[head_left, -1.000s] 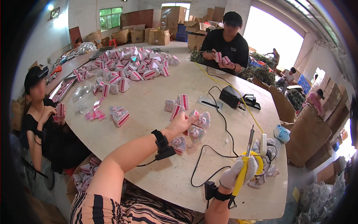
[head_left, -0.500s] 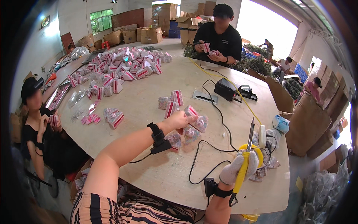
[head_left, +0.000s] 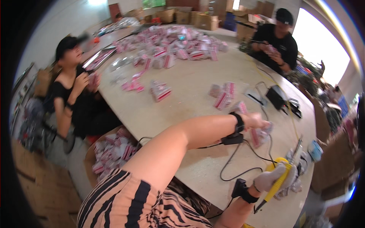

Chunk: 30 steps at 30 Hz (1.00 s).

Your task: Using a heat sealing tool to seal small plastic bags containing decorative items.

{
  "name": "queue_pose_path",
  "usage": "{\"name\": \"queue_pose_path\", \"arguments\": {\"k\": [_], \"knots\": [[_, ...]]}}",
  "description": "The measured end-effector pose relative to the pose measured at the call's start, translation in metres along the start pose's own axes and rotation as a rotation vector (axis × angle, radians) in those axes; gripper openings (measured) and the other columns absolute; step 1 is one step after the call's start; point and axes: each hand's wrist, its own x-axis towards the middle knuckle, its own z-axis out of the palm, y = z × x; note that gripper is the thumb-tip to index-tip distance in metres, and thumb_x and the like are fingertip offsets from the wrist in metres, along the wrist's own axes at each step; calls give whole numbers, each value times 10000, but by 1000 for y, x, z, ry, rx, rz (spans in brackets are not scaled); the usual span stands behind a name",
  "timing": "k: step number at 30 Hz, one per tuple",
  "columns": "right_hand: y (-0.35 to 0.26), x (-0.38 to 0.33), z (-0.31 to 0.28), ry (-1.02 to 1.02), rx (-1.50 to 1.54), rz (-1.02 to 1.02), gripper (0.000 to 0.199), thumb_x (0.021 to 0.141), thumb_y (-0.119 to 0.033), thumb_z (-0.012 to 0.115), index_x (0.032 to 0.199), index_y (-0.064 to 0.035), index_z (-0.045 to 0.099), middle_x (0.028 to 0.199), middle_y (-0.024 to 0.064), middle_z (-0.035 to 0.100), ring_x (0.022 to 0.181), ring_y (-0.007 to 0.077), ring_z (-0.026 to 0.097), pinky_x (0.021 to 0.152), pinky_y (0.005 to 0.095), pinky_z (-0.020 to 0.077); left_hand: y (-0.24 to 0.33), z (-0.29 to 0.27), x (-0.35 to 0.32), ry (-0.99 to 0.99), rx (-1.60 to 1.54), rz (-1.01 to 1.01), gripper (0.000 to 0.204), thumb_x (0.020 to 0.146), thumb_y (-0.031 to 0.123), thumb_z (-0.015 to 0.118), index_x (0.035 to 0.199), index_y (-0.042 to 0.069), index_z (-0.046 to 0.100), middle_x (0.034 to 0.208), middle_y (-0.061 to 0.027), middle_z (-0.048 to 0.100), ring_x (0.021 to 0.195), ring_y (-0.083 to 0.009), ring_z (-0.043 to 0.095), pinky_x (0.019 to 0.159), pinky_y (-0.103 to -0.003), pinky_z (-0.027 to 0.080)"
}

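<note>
My right hand [head_left: 274, 178], in a pale knitted glove, grips a soldering iron [head_left: 281, 181] by its yellow handle, its metal tip slanting up and away. My bare left hand [head_left: 255, 121] reaches across the table over a clear-wrapped, wedge-shaped pack [head_left: 259, 137] with pink-red stripes. Motion smears its fingers, so whether they grip the pack does not show. Just beyond that hand lies another wedge pack [head_left: 238, 107]. A small group of similar packs [head_left: 223, 99] sits farther back, and a separate pack [head_left: 160, 91] lies to the left.
A big heap of packs [head_left: 178, 43] covers the table's far side. At lower left, a carton [head_left: 90, 161] holds more packs. A black box [head_left: 276, 97] with cables stands at the right. Co-workers sit at the left [head_left: 68, 87] and far right [head_left: 279, 41], each handling a pack.
My view has swung left, bringing the carton of packs into sight. My left hand has shifted over the nearby packs and its fingers have blurred. My right hand still holds the soldering iron.
</note>
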Motion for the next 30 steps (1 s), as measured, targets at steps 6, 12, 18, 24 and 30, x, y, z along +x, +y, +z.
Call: {"name": "queue_pose_path", "arguments": {"k": [6,12,18,24,30], "knots": [[-4,-3,2,40,-82,-36,310,876,-76,559,1128,78,464,973,174,557,792,215,582,605,292,525,-24,-28,-40,83,200,326,476,825,434,590,1018,1,639,942,-162,658,852,-265,627,758,-341,478],[-22,-11,19,-56,211,125,287,867,-142,589,1085,33,529,818,112,571,617,154,538,520,232,453,-107,-90,-102,197,198,222,513,767,392,683,1073,-14,607,993,-164,639,908,-248,604,793,-340,466],[-32,-22,23,-265,345,534,230,872,-168,563,1014,13,571,693,63,541,557,96,490,474,196,378,-118,-67,-130,52,301,236,813,671,475,747,1267,8,449,1260,-232,463,1158,-320,466,948,-378,397],[-36,-31,29,-391,463,790,220,879,-172,567,1023,-6,579,774,54,551,583,93,511,488,201,410,-120,-33,-124,90,316,191,797,672,514,712,1193,-41,475,1159,-258,505,1110,-351,484,927,-387,395],[-30,-34,36,-440,503,944,207,873,-101,573,1061,-16,570,850,38,557,633,91,529,556,212,439,-114,-23,-129,240,230,185,615,666,435,725,1003,-38,521,928,-248,578,901,-358,570,781,-394,444]]}}
